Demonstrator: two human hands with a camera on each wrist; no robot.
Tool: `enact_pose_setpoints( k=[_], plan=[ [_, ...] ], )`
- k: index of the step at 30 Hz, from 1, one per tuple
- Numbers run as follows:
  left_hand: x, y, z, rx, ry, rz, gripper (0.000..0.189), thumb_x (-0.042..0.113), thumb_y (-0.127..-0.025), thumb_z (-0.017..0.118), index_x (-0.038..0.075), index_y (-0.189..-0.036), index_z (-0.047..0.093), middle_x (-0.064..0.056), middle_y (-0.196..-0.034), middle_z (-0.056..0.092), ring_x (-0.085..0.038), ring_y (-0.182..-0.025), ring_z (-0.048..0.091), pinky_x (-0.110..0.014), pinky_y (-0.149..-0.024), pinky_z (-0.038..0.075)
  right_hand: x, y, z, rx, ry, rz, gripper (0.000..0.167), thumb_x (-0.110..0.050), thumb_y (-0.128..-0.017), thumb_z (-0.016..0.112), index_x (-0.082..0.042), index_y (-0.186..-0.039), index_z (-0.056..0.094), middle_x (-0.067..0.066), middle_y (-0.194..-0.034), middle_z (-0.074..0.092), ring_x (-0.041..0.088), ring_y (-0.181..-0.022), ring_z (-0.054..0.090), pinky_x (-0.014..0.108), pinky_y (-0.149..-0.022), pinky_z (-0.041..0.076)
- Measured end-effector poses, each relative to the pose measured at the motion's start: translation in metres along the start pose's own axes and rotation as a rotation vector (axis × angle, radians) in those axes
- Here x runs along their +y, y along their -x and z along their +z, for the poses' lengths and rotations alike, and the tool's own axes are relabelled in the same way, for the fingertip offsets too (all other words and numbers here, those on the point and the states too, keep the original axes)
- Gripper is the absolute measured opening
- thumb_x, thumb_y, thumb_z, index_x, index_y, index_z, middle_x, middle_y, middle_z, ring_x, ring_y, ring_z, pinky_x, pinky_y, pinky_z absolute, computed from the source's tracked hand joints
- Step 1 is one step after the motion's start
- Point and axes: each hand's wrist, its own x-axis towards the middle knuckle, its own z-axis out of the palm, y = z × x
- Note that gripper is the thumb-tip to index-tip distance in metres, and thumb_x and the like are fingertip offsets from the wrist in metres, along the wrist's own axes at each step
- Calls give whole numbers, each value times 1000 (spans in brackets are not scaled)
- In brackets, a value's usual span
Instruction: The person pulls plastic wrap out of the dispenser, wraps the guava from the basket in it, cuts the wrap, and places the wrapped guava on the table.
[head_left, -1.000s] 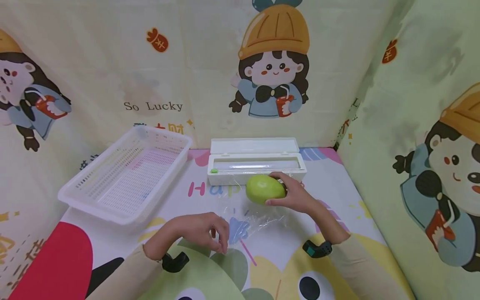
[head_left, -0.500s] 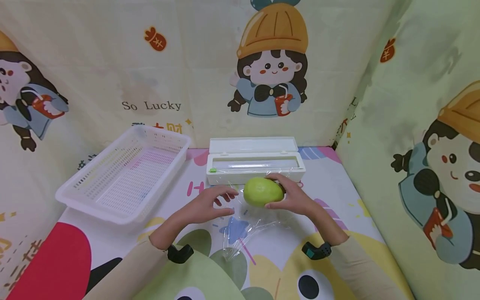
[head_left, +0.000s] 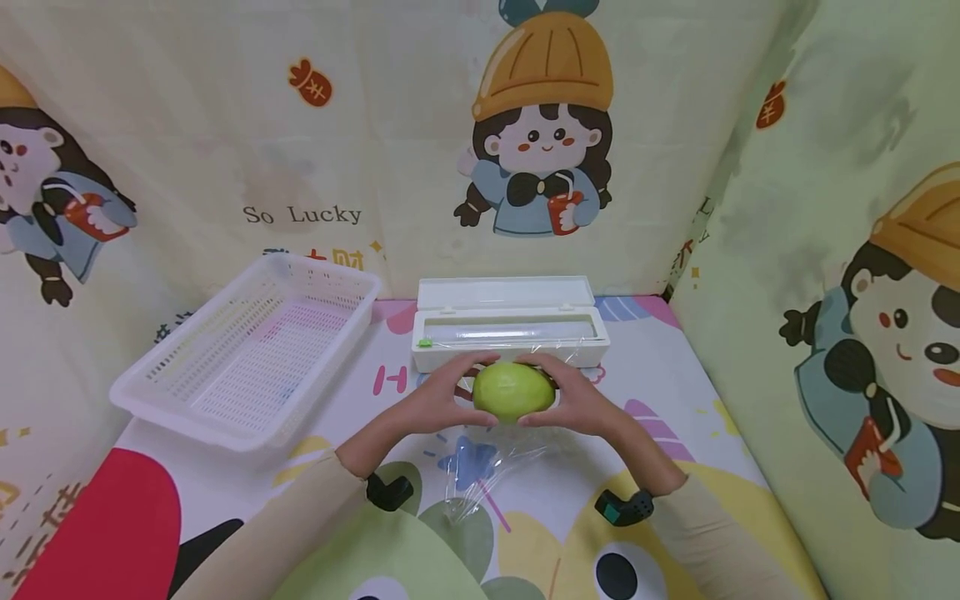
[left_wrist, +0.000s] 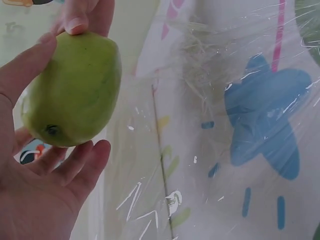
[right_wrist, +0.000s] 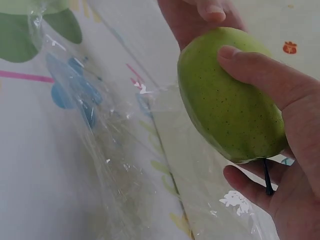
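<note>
A green pear [head_left: 513,392] is held between both hands above a sheet of cling film [head_left: 517,454]. My left hand [head_left: 435,400] curves round its left end, thumb on the near side and fingers on the far side. On the other end, my right hand [head_left: 581,402] grips it the same way. A dark stem [right_wrist: 267,176] points toward the right palm, while the blossom end [left_wrist: 52,130] faces the left palm. The clear film runs from a white cling film dispenser [head_left: 442,358] toward me over the tabletop; its edges are hard to make out.
The dispenser's lid [head_left: 506,292] stands raised at the back, with a green slider [head_left: 425,342] at its left. A white perforated basket [head_left: 187,421] sits to the left. Printed cloth walls [head_left: 420,125] border the table [head_left: 675,400] behind and at the sides.
My left hand has risen from the near film and moved up and right to take hold of the pear's left end. The pear, in my right hand throughout, has shifted slightly left.
</note>
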Motion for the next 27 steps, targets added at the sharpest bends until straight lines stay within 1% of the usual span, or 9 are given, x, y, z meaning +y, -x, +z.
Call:
enact_pose_setpoints(
  k=[5, 9, 11, 13, 17, 20, 22, 24, 27],
  plan=[
    [-2, -4, 4, -15, 38, -11, 82, 30, -76, 82, 27, -145, 38, 3, -139, 47, -19, -114, 54, -39, -90, 55, -3, -1, 2, 8, -6, -1, 79, -36, -72, 85, -26, -139, 45, 0, -137, 51, 19, -116, 54, 41, -94, 50],
    [-3, -5, 4, -11, 38, -18, 78, 30, -76, 82, 29, -143, 40, 3, -136, 49, -19, -113, 55, -38, -90, 55, -4, -1, 3, 5, -21, -4, 78, -34, -72, 85, -23, -139, 45, 2, -140, 50, 21, -118, 53, 42, -95, 50],
    [-4, -5, 4, -8, 33, -25, 78, 30, -76, 82, 29, -142, 41, 4, -135, 50, -19, -112, 56, -37, -89, 56, -4, -1, 3, 1, -26, 3, 79, -34, -73, 84, -21, -140, 45, 4, -140, 50, 22, -118, 54, 43, -96, 50],
    [-5, -5, 4, -7, 27, -35, 79, 31, -75, 83, 25, -142, 41, 4, -135, 50, -19, -112, 56, -35, -88, 56, -1, 1, 2, 6, -23, 0, 80, -32, -74, 84, -17, -142, 44, 6, -140, 51, 25, -118, 56, 44, -96, 51],
    [-9, -4, 4, 4, 20, -64, 81, 31, -75, 83, 19, -143, 40, 3, -136, 49, -20, -114, 55, -33, -87, 56, 7, 9, -6, 42, -11, 16, 82, -27, -74, 84, -12, -143, 43, 9, -134, 56, 28, -115, 60, 45, -93, 53],
    [-12, -3, 4, 20, 19, -96, 82, 30, -75, 83, 18, -144, 40, 2, -136, 49, -20, -115, 55, -31, -87, 56, 14, 18, -12, 62, 2, 44, 75, -25, -74, 84, -12, -138, 48, 8, -128, 61, 27, -112, 61, 45, -92, 54],
    [-13, -3, 3, 25, 13, -113, 81, 30, -75, 82, 18, -143, 40, 1, -135, 50, -21, -115, 54, -30, -87, 56, 18, 25, -15, 64, 4, 64, 67, -22, -75, 84, -10, -133, 53, 9, -125, 62, 28, -110, 62, 46, -92, 54],
    [-13, -3, 3, 21, 5, -116, 80, 29, -76, 82, 17, -143, 40, 0, -135, 50, -21, -114, 55, -29, -85, 57, 23, 33, -17, 70, 13, 76, 60, -21, -76, 83, -10, -128, 56, 10, -123, 62, 30, -108, 62, 46, -90, 55],
    [-14, -3, 4, 7, -5, -114, 78, 29, -76, 81, 15, -142, 41, -2, -134, 51, -22, -114, 55, -29, -84, 57, 28, 44, -21, 67, 15, 105, 55, -20, -76, 82, -9, -124, 58, 14, -121, 62, 31, -105, 63, 45, -89, 55]
  ],
)
